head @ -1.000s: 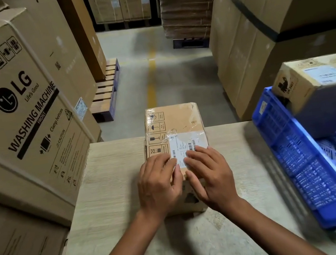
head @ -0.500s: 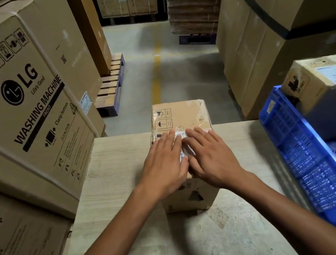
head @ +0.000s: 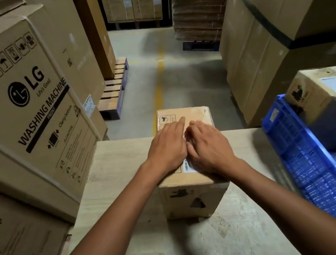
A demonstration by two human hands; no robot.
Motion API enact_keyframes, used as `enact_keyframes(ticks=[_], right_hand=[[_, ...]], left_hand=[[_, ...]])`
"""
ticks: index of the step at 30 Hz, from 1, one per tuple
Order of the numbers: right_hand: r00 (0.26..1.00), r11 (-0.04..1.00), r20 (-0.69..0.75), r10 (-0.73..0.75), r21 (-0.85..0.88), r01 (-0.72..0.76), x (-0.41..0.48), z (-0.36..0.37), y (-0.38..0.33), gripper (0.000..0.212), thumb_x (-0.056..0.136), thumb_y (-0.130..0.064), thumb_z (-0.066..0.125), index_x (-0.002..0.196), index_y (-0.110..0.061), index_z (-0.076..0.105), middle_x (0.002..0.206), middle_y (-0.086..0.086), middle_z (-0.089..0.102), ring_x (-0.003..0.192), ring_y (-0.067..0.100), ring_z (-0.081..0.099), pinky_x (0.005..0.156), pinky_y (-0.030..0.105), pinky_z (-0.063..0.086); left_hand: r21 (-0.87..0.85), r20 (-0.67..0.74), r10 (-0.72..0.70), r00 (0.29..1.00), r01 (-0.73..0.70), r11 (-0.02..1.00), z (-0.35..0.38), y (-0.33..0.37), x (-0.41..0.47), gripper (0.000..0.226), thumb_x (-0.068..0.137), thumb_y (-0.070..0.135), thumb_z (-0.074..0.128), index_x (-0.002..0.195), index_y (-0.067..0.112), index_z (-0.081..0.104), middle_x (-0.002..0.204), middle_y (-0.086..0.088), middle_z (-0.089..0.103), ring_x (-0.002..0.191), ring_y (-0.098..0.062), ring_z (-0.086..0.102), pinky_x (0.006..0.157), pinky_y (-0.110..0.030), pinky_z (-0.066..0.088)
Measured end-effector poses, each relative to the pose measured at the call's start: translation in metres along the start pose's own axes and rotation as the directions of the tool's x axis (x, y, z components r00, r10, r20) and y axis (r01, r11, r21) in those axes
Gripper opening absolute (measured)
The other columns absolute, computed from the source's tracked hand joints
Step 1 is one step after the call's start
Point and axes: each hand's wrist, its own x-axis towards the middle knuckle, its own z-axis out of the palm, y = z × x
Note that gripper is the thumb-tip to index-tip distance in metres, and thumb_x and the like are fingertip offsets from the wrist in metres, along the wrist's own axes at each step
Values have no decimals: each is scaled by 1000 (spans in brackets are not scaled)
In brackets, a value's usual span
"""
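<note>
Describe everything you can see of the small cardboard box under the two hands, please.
The small cardboard box is brown, closed and upright on the pale wooden table, near its far edge. Its top shows black handling symbols and a white barcode label, mostly covered. Dark marks are printed on the near side. The left hand and right hand press flat on its top, side by side.

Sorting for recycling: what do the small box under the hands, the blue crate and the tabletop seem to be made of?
Small box: matt brown cardboard, judging by its creased edges and printed marks. Blue crate: moulded plastic, slightly glossy, with lattice walls. Tabletop: pale wood-grain surface, matt and scuffed; solid wood or laminate, I cannot tell.
</note>
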Motion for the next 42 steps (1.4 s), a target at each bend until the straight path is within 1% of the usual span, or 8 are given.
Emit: enact_keyframes(ticks=[6, 12, 15, 19, 23, 28, 37, 42], right_hand=[[997, 998, -80, 24, -60, -29, 22, -6, 7, 36, 95, -47, 42, 104, -16, 58, 98, 3, 57, 89, 21, 49, 74, 36, 37], [986, 986, -40, 164, -26, -165, 17, -2, 9, 48, 94, -57, 41, 119, -19, 56, 135, 9, 53, 129, 29, 45, 104, 52, 40], [975, 969, 19, 221, 111, -222, 20, -4, 9, 50, 94, -59, 48, 122, -18, 58, 151, 11, 42, 143, 30, 31, 107, 54, 41], [892, 798, 50, 450, 426, -426, 15, -2, 18, 75, 90, -55, 64, 149, -18, 38, 158, 10, 37, 144, 31, 36, 113, 46, 36], [668, 153, 490, 560, 732, -665, 0, 1, 27, 96, 76, -65, 70, 148, -13, 36, 127, 13, 68, 100, 30, 73, 89, 52, 59], [776, 125, 404, 484, 846, -518, -29, -4, 16, 44, 100, -46, 56, 121, -9, 62, 106, 8, 76, 91, 24, 76, 85, 44, 61], [761, -45, 274, 588, 951, -307, -64, -12, -3, 81, 81, -83, 47, 117, -13, 64, 118, 15, 70, 113, 34, 67, 101, 58, 51], [661, -165, 332, 673, 938, -304, -72, -9, 11, 94, 70, -93, 45, 114, -14, 70, 120, 12, 71, 119, 33, 63, 104, 58, 48]], left_hand=[[85, -88, 19, 996, -12, 996, -2, -8, 48, 28, 99, 25, 46, 108, 14, 70, 103, -3, 59, 102, -22, 53, 87, -44, 50], [110, -121, 90, 989, -77, 991, 10, -11, 52, 30, 100, 27, 45, 116, 16, 68, 110, -4, 55, 106, -22, 50, 92, -38, 43], [94, -230, -174, 957, 199, 975, 13, -16, 52, 37, 98, 36, 46, 124, 15, 62, 131, -10, 52, 123, -30, 47, 103, -47, 39], [-293, 39, -573, 819, 558, 777, 3, -26, 49, 57, 97, 52, 50, 144, 22, 39, 136, -10, 52, 122, -34, 51, 94, -44, 44], [-689, 260, -537, 803, 544, 479, 3, -34, 40, 48, 92, 55, 58, 127, 23, 52, 113, 3, 69, 98, -18, 66, 88, -38, 52], [-833, 414, -435, 800, 525, 172, 5, -35, 10, 55, 100, 62, 35, 116, 22, 69, 111, -6, 75, 104, -27, 71, 98, -48, 53], [-958, 282, -440, 853, 278, -75, -3, -11, -47, 82, 97, 71, 19, 127, 8, 62, 117, -19, 70, 110, -36, 68, 95, -52, 53], [-965, 234, -617, 751, 104, -240, 11, -15, -64, 70, 99, 65, 28, 113, 7, 64, 102, -11, 70, 98, -26, 65, 92, -46, 49]])
